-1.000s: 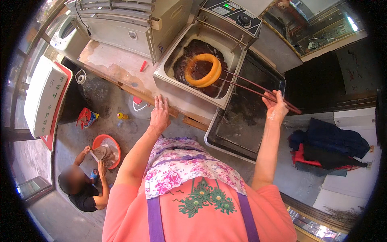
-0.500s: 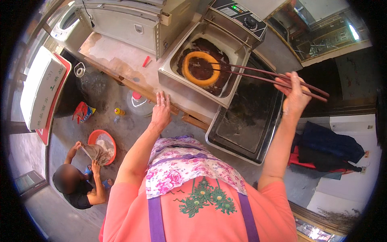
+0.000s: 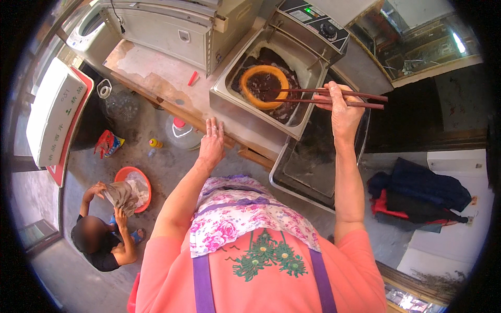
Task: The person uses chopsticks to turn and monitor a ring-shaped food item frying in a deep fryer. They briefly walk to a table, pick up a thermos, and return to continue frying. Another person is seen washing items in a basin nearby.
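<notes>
A golden ring of fried dough [image 3: 245, 86] floats in the dark oil of a square steel fryer [image 3: 250, 112]. My right hand [image 3: 342, 110] is closed around a pair of long dark chopsticks [image 3: 360, 100], right of the fryer. Their tips reach over the ring's right side and into the oil inside it; whether they grip the dough I cannot tell. My left hand [image 3: 212, 142] lies on the front edge of the worktop [image 3: 172, 99], fingers stretched out, holding nothing.
Beside the fryer sits a black rectangular pan [image 3: 308, 167]. A red stick-like object [image 3: 193, 78] lies on the worktop. At lower left a person [image 3: 104, 242] holds grey cloth over an orange basin [image 3: 147, 190]. A clear jug [image 3: 182, 133] stands on the floor.
My right hand has moved left toward the fryer, and the chopsticks now lie more level. My left hand stays at the worktop edge. The dough ring looks nearly unchanged in place.
</notes>
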Demonstrator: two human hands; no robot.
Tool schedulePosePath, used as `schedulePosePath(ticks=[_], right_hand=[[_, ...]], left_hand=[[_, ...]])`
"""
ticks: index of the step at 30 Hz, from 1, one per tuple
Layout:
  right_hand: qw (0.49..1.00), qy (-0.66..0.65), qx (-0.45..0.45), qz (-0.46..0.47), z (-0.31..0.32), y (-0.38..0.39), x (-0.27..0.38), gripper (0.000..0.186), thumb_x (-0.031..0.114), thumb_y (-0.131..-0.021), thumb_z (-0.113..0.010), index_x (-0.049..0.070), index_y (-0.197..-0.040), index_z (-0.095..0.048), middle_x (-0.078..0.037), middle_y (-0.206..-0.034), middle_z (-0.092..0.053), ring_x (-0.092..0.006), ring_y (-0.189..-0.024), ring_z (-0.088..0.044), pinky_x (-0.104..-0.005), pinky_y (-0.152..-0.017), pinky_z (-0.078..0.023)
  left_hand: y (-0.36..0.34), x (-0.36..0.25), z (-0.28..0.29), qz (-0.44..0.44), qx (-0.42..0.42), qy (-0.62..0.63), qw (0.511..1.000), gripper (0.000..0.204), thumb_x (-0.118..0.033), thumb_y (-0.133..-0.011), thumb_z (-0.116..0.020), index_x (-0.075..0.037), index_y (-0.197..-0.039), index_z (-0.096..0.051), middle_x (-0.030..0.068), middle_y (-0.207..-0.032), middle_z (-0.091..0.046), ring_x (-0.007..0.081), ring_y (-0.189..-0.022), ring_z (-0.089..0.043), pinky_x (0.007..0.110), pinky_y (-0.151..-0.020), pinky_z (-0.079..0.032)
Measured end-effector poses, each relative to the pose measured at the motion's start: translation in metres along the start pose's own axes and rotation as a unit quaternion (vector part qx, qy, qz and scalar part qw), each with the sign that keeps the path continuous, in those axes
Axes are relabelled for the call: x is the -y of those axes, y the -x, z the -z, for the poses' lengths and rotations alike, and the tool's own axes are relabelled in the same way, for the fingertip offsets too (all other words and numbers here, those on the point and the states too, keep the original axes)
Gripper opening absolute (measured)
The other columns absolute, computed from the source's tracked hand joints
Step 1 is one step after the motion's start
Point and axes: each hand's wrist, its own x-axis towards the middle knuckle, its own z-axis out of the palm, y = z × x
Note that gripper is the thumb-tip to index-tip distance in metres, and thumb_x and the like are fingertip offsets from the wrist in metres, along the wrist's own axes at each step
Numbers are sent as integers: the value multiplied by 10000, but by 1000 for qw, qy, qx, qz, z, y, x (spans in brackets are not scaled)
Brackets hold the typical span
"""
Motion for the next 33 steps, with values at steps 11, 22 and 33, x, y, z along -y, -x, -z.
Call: schedulePosePath(ticks=[11, 22, 33], right_hand=[[997, 64, 30, 17, 26, -22, 23, 185, 119, -887, -584, -59, -861, -627, -109, -766, -650, -189, -651, -674, -262, -546, -553], [992, 117, 33, 19, 32, -46, 24, 203, 147, -862, -620, -54, -836, -617, -112, -731, -641, -192, -628, -673, -268, -514, -543], [991, 130, 30, -1, 38, -47, 19, 196, 130, -861, -617, -63, -835, -617, -122, -744, -639, -207, -625, -671, -287, -507, -550]], left_hand=[[-5, 2, -13, 9, -25, 22, 999, 1015, -85, -545, -753, 14, -1405, -225, 266, -1457, -189, 394, -1361, -203, 396, -956, -462], [-4, -3, -1, 3, -3, 10, 1000, 952, -77, -586, -725, 50, -1393, -236, 288, -1449, -190, 410, -1352, -217, 378, -955, -461], [-4, -1, -8, 0, -27, 21, 999, 878, -28, -599, -670, 60, -1376, -269, 295, -1441, -202, 408, -1351, -224, 376, -937, -470]])
